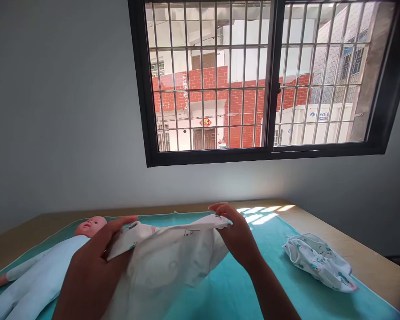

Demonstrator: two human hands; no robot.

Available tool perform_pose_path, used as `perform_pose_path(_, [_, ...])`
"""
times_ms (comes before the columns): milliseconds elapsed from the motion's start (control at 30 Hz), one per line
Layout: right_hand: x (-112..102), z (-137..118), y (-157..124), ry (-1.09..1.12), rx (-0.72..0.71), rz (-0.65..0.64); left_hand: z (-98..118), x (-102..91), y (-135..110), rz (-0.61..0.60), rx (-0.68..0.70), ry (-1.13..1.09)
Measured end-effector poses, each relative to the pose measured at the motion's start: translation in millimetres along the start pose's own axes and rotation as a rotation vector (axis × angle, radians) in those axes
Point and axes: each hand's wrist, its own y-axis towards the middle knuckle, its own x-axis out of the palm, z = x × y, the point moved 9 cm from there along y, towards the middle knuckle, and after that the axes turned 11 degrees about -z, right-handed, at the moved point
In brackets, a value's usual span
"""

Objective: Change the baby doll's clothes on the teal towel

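A white, thin piece of baby clothing [173, 253] with small printed patterns is stretched between my two hands above the teal cloth. My left hand [96, 262] grips its left side, thumb and fingers closed round the fabric. On the other side, my right hand [235, 235] pinches the upper right corner of the garment. The lower part of the clothing hangs down and looks blurred. Left of my left hand lies a baby doll [42, 266] in a pale blue-white outfit, its head toward the wall; my left hand covers part of it from view.
A crumpled white printed garment [320, 262] lies at the right on the teal cloth [226, 289]. Under the cloth is a wooden table [346, 244], its far edge against a grey wall [69, 111]. A barred window [213, 89] is above, and sunlight falls on the far corner.
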Motion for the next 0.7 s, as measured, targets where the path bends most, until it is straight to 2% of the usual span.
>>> perform_pose_path(67, [-3,6,0,0.071,0.057,-0.063,12,10.0,2,-0.041,0.186,0.08])
perform_pose_path(133, [-3,10,-2,0.097,0.123,-0.14,15,16.0,2,-0.051,0.27,0.076])
perform_pose_path(233, [-2,11,-6,0.028,0.179,-0.252,3,14.2,2,-0.019,0.165,-0.002])
perform_pose_path(433, [7,20,-22,-0.156,0.277,-0.618,-7,1.4,3,0.102,-0.046,-0.004])
perform_pose_path(567, [5,28,-45,-0.286,0.342,-0.867,-10,6.0,9,0.055,-0.135,-0.24])
perform_pose_path(633, [-1,24,-53,-0.297,0.291,-0.892,-17,7.1,7,0.019,-0.196,-0.315])
perform_pose_path(700, [-5,8,-57,-0.147,0.139,-0.879,-24,7.0,5,-0.02,-0.18,-0.393])
